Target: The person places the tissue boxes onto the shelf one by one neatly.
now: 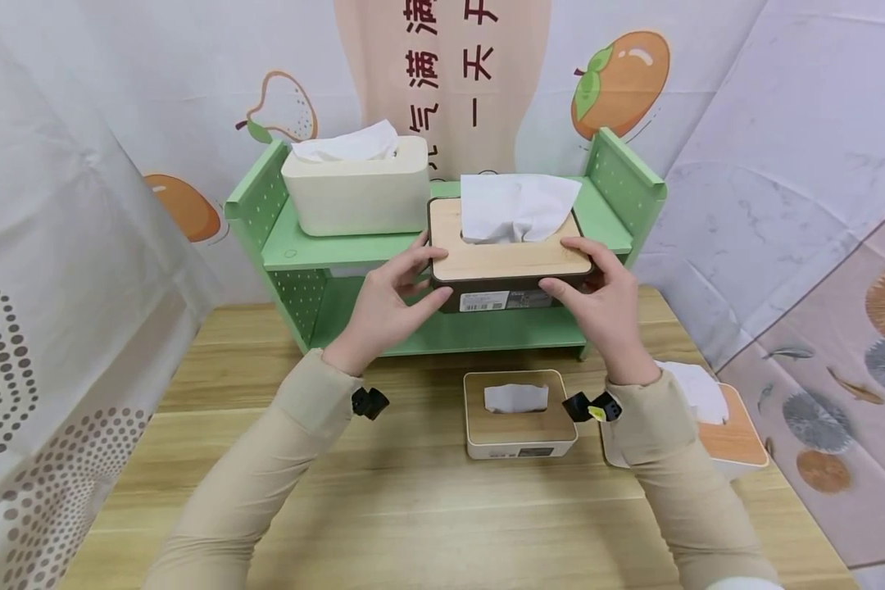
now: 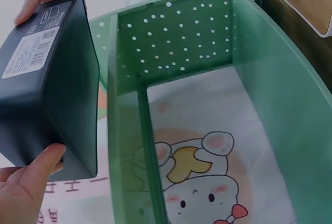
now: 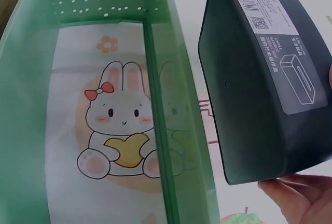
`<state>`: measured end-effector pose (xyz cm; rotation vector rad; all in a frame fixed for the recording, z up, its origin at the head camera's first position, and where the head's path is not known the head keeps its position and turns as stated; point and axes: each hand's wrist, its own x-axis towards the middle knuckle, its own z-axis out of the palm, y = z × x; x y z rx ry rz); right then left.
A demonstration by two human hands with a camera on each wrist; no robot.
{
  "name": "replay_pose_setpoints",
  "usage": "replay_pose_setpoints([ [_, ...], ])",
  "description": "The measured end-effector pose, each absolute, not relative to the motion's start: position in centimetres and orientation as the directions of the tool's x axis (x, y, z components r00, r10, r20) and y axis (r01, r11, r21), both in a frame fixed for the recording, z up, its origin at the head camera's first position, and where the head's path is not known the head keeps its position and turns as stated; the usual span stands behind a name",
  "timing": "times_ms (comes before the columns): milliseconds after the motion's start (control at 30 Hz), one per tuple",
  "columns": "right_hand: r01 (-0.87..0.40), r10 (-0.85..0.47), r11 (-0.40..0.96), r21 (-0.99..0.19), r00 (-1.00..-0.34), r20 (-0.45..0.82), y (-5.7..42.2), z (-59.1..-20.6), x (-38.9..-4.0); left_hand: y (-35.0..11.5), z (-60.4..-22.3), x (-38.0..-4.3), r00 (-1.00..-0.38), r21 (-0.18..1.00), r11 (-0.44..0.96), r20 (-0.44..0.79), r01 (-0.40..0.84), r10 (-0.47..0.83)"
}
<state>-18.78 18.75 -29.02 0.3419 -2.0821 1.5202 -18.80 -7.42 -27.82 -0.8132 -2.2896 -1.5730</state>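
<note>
Both hands hold a black tissue box [image 1: 512, 264] with a pale wooden lid and a white tissue sticking up. It overlaps the upper board of a green two-tier rack [image 1: 442, 338] in the head view. My left hand [image 1: 391, 303] grips the box's left end, fingers on the lid's edge and thumb at the front. At the opposite end, my right hand [image 1: 606, 301] grips it the same way. Both wrist views show the box [image 2: 31, 94] beside the upper board's edge, apart from it, its dark underside [image 3: 244, 105] exposed. Labels run along its front face.
On the rack's upper left stands a cream tissue box [image 1: 361, 197]. A small white tissue box [image 1: 519, 422] with a wooden top sits on the wooden table [image 1: 383, 508]. Another wood-topped tissue box [image 1: 733, 426] is partly behind the right sleeve. Printed cloth [image 1: 192, 49] hangs behind.
</note>
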Motion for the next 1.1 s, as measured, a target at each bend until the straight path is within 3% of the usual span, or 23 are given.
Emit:
replay_pose_setpoints([
  [500,-0.419,0.076,0.368,-0.83,-0.876,0.476,19.8,-28.8,-20.9,-7.0,-27.9,-21.8,-0.843,0.829,0.235,0.421,0.508,0.335],
  [833,-0.36,-0.069,0.303,-0.882,-0.932,0.356,21.7,-27.2,-22.0,-7.4,-27.4,-23.4,-0.875,0.873,0.233,0.337,0.429,0.349],
  [1100,-0.315,-0.147,0.365,-0.876,-0.949,0.28,22.6,-26.2,-23.1,-7.2,-26.6,-24.6,-0.887,0.862,0.3,0.298,0.409,0.352],
])
